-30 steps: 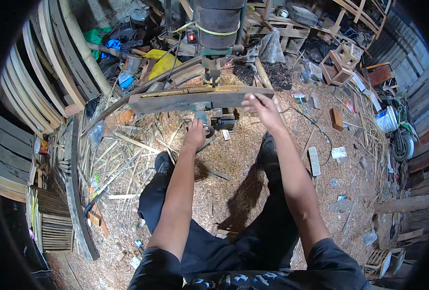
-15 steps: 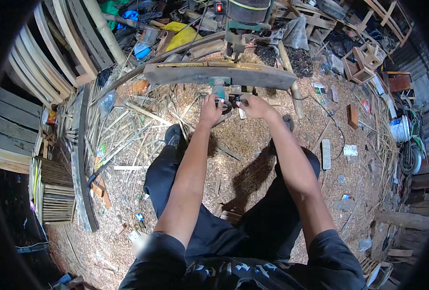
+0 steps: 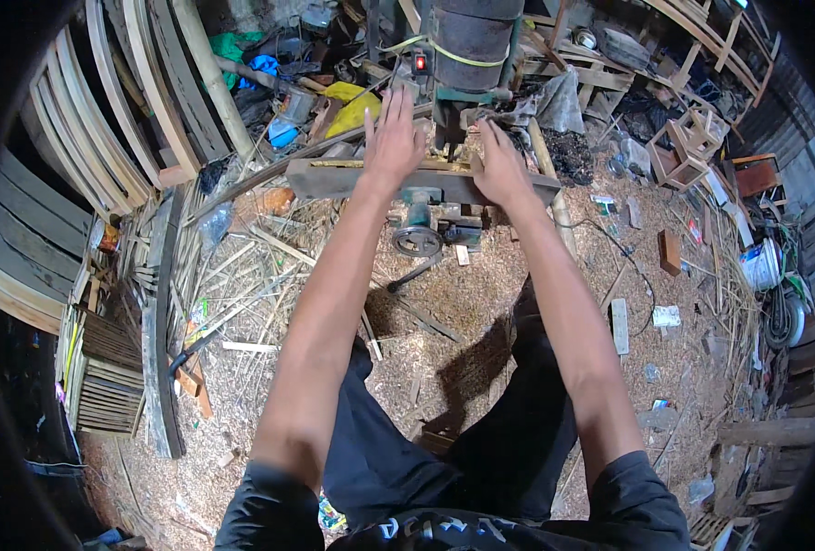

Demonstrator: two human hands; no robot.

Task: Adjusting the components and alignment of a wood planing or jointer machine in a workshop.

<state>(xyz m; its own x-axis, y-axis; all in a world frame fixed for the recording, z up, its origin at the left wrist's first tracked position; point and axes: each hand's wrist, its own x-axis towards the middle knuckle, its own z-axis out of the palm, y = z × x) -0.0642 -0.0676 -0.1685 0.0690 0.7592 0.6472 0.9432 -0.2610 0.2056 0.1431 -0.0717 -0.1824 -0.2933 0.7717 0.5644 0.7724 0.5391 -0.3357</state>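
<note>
A long dark wooden beam [image 3: 329, 182] lies crosswise on the green-and-metal machine. Above the beam's middle hangs the machine's dark cylindrical motor body [image 3: 470, 37], with a vertical tool part below it. My left hand [image 3: 396, 142] is raised over the beam left of that tool, fingers stretched upward, holding nothing. Over the beam's right part is my right hand [image 3: 502, 173], fingers extended and thumb apart; whether it touches the wood I cannot tell. A round metal handwheel [image 3: 417, 241] sits below the beam, free of both hands.
A red-lit switch [image 3: 420, 62] glows beside the motor. Wood shavings cover the floor, with thin sticks heaped at left. Curved wooden pieces [image 3: 104, 101] lean at far left. A small wooden stool frame [image 3: 688, 142], a white bucket [image 3: 761, 266] and a loose cable [image 3: 642, 262] are at right.
Both hands have left the handwheel area and moved forward to the beam, their fingers opening out. The beam and machine appear slightly lower in the picture, as the view has shifted.
</note>
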